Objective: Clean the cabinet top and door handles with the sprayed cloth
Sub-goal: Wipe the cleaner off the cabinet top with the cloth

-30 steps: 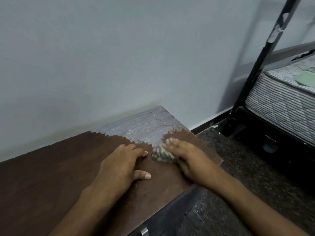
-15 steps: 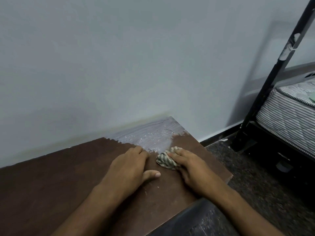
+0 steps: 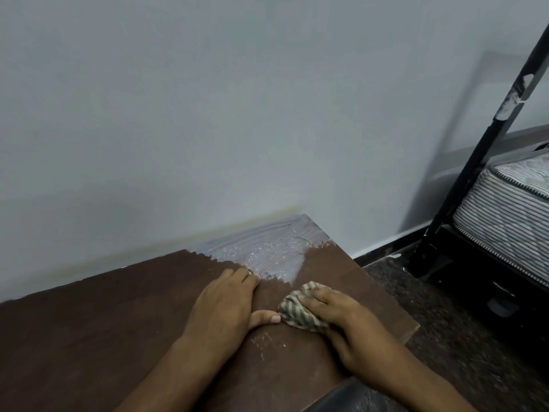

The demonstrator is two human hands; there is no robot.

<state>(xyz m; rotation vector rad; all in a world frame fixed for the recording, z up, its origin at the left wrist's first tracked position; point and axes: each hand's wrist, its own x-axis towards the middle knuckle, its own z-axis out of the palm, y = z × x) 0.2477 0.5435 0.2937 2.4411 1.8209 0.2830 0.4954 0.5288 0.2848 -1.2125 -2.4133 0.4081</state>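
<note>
Under your right hand (image 3: 335, 310) the striped cloth (image 3: 300, 312) sits bunched, fingers curled down on it to press it into the cabinet top (image 3: 89, 337) for wiping. Your left hand (image 3: 222, 304) lies flat and spread just beside it, likely bracing you. Beyond both hands a pale wet patch (image 3: 267, 248) remains near the wall. The door handles are below the edge, out of sight.
</note>
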